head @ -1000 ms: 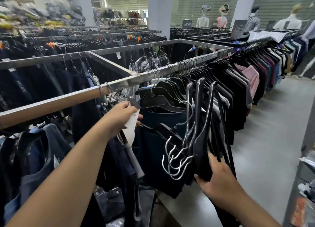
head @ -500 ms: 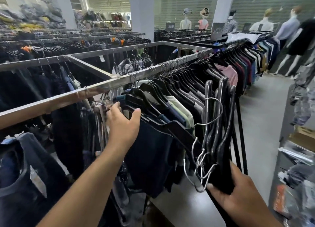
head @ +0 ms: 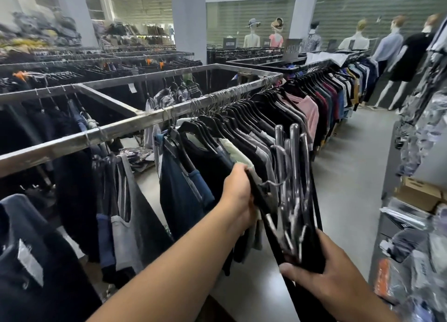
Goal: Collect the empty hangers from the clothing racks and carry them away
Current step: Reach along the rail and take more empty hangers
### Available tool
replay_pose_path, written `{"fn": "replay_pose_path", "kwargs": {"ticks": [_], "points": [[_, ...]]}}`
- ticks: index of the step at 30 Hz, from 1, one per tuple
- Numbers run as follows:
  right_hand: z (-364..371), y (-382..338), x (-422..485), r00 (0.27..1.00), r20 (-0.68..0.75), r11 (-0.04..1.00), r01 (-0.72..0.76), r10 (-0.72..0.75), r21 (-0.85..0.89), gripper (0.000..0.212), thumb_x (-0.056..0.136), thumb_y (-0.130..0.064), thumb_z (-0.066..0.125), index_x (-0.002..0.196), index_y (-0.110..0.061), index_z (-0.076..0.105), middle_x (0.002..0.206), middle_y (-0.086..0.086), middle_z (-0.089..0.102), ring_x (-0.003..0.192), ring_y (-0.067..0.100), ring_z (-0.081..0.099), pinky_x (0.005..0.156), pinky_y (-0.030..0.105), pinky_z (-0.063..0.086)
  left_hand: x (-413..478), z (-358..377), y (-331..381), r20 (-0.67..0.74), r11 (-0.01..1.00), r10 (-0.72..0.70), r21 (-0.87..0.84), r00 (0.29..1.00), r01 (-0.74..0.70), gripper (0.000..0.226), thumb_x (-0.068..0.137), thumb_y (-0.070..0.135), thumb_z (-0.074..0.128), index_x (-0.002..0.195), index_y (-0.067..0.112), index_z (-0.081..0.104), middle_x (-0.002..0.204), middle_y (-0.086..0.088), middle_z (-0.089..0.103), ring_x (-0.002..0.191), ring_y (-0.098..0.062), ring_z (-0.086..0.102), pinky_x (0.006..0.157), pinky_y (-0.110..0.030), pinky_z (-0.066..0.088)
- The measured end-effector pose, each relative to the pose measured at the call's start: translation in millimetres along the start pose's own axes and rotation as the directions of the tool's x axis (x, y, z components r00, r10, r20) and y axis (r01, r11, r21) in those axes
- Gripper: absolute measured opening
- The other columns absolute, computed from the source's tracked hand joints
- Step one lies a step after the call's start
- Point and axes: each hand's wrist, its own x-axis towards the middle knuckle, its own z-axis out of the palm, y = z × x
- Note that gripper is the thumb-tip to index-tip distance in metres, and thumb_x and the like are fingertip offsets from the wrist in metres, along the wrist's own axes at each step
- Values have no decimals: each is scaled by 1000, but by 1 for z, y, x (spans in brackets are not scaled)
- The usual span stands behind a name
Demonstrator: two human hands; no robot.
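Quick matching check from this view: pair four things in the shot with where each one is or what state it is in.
Things:
1. bundle of empty hangers
2. left hand
3. pink shirt
4. cardboard box

Places or states:
A. hanging on the rack rail, further down the aisle
B. on the shelving at the right edge
C. gripped from below by the right hand
D. holding a single black hanger against the bundle

Pairs: 1-C, 2-D, 3-A, 4-B
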Motion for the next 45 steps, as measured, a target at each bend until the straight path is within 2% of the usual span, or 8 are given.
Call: {"fn": "replay_pose_path", "kwargs": {"ticks": [3,7,13,23,29,33,37,45], "points": [[-17,1,-1,1000,-2,996,-15,15,93,86,41,-60,97,108,-12,72,95,10,78,82,21,76,75,27,59,2,12,-7,14,1000,-14,25,1000,14,31,94,22,40,64,20,43,59,-3,37,40,-17,37,40,-20,39],[-35,3,3,1000,-9,994,-20,21,111,43,66,-16,93,100,0,73,91,16,77,89,33,74,79,21,57,9,22,-15,-14,999,9,43,1000,-8,26,95,23,42,69,20,45,56,0,39,42,-17,39,43,-21,41],[-34,5,19,983,57,933,-182,173,312,64,45,-24,99,101,-4,76,103,31,75,94,40,75,85,48,60,8,37,-41,62,992,-45,120,997,37,38,91,22,42,55,19,54,53,-2,49,45,-19,47,52,-28,43],[-12,9,22,960,199,877,-262,195,403,50,46,-7,95,86,9,70,79,38,65,62,40,66,56,39,59,25,18,-50,104,818,-59,576,993,-11,57,90,50,38,115,10,70,96,-10,69,80,-26,61,69,-32,44],[-13,8,27,970,132,859,-241,203,453,90,24,-28,104,87,20,62,75,31,66,60,38,67,55,39,61,53,-51,-4,-298,751,557,580,775,-316,34,88,50,62,104,22,53,113,-2,62,109,-26,61,86,-35,48],[-16,7,28,967,124,867,-253,221,429,82,25,-22,104,83,20,63,76,34,65,57,39,68,53,41,61,101,-88,24,-528,897,281,441,801,-24,89,81,55,71,149,11,34,153,-14,39,136,-35,44,113,-46,39],[-14,3,27,963,101,864,-270,251,425,89,27,-24,105,85,27,60,76,45,62,55,42,67,50,40,61,125,-95,32,-434,923,204,384,877,-25,100,76,57,76,149,11,26,146,-11,47,124,-34,54,106,-47,48],[-15,5,29,948,121,885,-318,293,339,96,9,-38,105,79,18,69,75,45,63,63,49,68,56,43,62,140,-88,46,-325,951,284,216,902,-221,24,91,3,63,114,9,60,100,-10,66,72,-17,60,76,-36,58]]}}
